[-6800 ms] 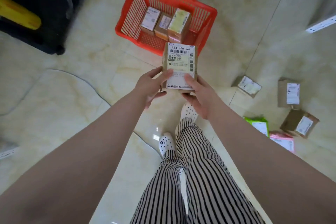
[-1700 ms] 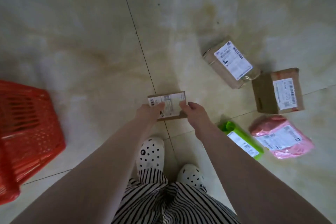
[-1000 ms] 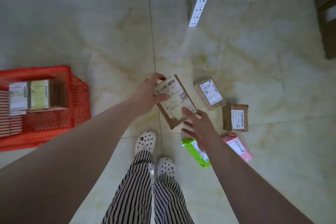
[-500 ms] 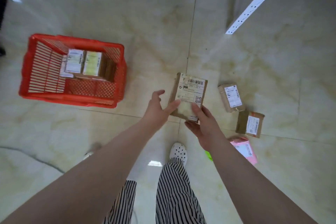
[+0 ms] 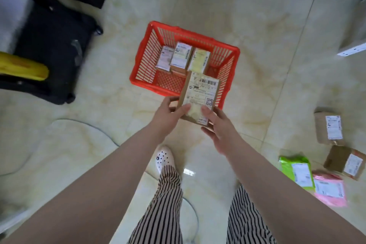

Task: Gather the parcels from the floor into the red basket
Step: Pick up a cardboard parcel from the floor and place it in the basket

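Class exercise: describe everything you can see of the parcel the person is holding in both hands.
The parcel is a flat brown cardboard box with a large white shipping label covering its top face, showing a barcode, printed lines and a small square code. It is held in the air, slightly tilted, above the near edge of the red basket. The left hand and the right hand grip its near end, thumbs on the label.

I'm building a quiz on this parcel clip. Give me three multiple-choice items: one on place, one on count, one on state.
1. Where is the red basket?
A. on a shelf
B. on the floor
C. on the black case

2. How many parcels lie on the floor at the right?
A. four
B. one
C. seven

3. How is the labelled cardboard parcel held?
A. lying in the basket
B. by the left hand and right hand
C. underfoot

Answers: 1 B, it stands on tiles; 2 A, two cardboard, one green, one pink; 3 B, fingers of both grip it.
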Demonstrator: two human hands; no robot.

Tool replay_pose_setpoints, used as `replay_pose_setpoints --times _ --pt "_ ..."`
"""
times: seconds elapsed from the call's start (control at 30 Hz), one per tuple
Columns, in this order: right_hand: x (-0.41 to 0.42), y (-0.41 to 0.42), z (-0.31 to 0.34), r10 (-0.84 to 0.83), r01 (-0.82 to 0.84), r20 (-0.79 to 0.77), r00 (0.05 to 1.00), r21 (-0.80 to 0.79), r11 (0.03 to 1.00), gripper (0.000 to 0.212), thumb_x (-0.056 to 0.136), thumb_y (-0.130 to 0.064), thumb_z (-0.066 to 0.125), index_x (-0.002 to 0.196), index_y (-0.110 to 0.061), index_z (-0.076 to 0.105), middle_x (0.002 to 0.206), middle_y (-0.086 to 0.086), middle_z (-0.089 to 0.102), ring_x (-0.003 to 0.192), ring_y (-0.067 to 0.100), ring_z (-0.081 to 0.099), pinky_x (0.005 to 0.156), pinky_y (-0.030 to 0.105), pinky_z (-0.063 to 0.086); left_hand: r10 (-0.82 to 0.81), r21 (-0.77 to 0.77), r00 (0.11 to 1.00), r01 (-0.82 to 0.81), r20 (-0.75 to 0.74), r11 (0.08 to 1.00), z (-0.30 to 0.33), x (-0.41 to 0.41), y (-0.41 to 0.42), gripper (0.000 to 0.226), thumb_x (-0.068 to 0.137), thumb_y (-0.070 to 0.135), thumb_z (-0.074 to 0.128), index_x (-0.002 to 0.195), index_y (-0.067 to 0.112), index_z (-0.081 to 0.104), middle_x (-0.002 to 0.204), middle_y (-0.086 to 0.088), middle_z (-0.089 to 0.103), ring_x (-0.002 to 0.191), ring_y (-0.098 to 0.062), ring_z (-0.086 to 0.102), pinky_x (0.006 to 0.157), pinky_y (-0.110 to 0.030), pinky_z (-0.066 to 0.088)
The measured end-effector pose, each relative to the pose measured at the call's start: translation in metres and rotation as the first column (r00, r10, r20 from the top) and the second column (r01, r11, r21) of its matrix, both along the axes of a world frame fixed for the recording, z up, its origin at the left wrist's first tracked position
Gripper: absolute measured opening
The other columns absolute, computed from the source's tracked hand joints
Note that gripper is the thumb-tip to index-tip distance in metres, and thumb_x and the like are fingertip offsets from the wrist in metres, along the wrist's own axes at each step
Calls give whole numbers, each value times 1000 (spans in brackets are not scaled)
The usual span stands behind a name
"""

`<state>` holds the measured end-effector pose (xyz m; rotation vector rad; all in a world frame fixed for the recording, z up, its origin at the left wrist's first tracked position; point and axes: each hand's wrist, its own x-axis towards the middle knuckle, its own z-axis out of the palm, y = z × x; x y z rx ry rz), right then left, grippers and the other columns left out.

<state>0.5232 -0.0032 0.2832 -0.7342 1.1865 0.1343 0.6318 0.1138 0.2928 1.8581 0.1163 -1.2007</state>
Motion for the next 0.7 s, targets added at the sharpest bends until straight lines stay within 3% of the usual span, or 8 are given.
replay_pose_setpoints --times 0.2,0.4,0.57,0.63,0.7 --pt "93 63 20 50 -50 25 998 7 999 48 85 -28 72 130 -24 56 105 -3 73 90 12 69 91 34 51 107 0 994 -107 6 994 18 85 67 34 88 34 66 117 27 51 102 -5 67 103 -21 62 93 -37 48" --pt "151 66 6 78 -79 -44 996 -12 997 50 81 -32 76 128 -27 60 106 -2 75 97 16 70 98 40 51 210 19 978 -210 -18 978 1 128 67 31 90 35 62 116 26 50 109 -4 65 110 -22 61 101 -40 47" --pt "198 43 -6 80 -80 -59 995 9 997 49 82 -32 75 128 -24 59 107 -1 75 102 22 70 99 46 51 345 71 938 -342 -44 937 -16 166 41 52 89 39 63 132 16 44 120 -3 59 111 -19 58 104 -40 45" --pt "218 34 -12 56 -55 -53 997 18 998 48 84 -29 74 128 -21 58 107 1 75 94 21 73 88 41 58 386 71 917 -381 -101 922 -24 182 28 57 87 40 65 132 15 42 120 -1 59 111 -20 58 103 -41 46" --pt "239 23 -18 27 -25 -62 998 38 999 47 85 -26 73 129 -19 56 106 2 74 79 15 75 63 29 60 424 61 883 -421 -200 905 -36 202 15 55 86 36 67 130 15 41 117 -3 62 107 -21 63 97 -40 51"
